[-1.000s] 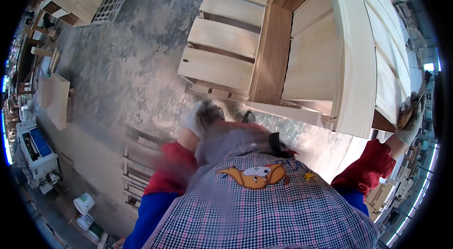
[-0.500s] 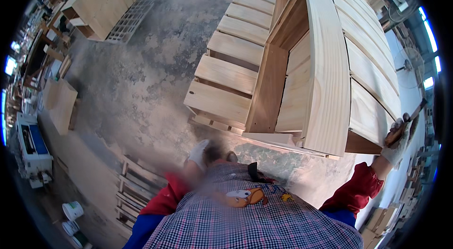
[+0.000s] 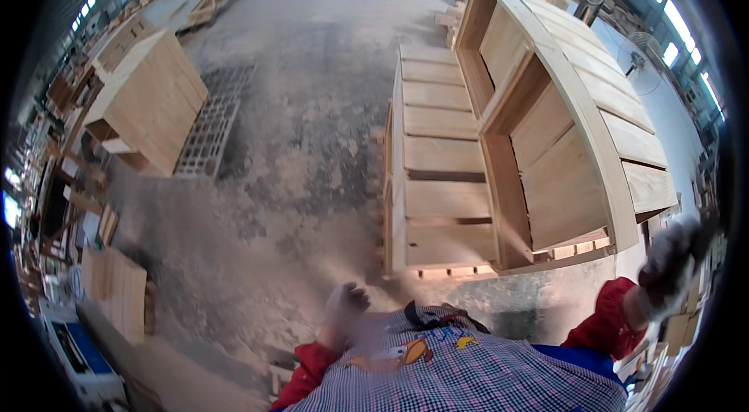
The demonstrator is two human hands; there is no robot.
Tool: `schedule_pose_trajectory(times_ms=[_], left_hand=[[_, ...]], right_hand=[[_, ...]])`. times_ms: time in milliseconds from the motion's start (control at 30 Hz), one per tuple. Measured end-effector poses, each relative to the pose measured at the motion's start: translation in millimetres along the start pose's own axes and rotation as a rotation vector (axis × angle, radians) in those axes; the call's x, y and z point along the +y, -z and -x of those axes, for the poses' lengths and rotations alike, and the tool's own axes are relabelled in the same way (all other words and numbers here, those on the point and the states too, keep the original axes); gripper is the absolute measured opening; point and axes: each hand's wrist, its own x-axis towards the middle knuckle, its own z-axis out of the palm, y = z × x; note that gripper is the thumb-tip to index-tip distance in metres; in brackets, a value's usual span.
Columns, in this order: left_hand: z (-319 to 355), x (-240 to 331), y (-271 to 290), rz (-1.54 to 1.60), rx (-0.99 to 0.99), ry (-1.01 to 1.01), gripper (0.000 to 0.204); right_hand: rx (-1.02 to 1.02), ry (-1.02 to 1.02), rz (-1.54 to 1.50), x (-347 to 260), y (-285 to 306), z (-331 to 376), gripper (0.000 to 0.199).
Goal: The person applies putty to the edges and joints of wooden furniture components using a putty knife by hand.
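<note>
My left hand point(image 3: 349, 300), in a whitish glove with dark fingertips, hangs in front of my checked apron point(image 3: 468, 365). Its fingers are curled, and nothing shows in them. At the far right, my gloved right hand point(image 3: 667, 268) is raised and blurred by motion. A narrow dark tool point(image 3: 708, 226) juts from its closed fingers; its exact kind is smeared. Nearest to that hand is a large pale wooden cabinet frame point(image 3: 581, 127) with open compartments and slatted boards on its side. It stands beside a row of pale wooden slats point(image 3: 445, 153). Neither hand touches the wood.
A wooden cabinet point(image 3: 148, 104) stands at the left by a grid-like pallet point(image 3: 209, 135). Nearer are a pale wooden block point(image 3: 117, 295) and a white and blue machine point(image 3: 82, 353). Worn concrete floor point(image 3: 304, 154) lies between. A fan point(image 3: 638, 61) stands at the far right.
The view has tilted up and turned, so the furniture sits lower and farther right. My right hand has come off the cabinet's near corner. My left hand still hangs by the apron.
</note>
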Motion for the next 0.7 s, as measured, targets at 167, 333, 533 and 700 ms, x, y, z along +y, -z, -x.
schedule_pose_trajectory(times_ms=[167,333,533,700], left_hand=[[-3,158,105,0.112,0.345,-0.136,0.017],[23,278,109,0.177,0.479,-0.525,0.019],[-49,273,162,0.225,-0.037,-0.385,0.021],[-138,286,77,0.146,0.109,-0.124,0.019]], right_hand=[[0.171,-0.114,0.087,45,-160,-46,0.057],[0.065,-0.274,-0.073,91,-232,-87,0.056],[0.14,-0.638,-0.11,187,-255,-118,0.048],[0.337,-0.845,-0.147,297,-240,-130,0.043]])
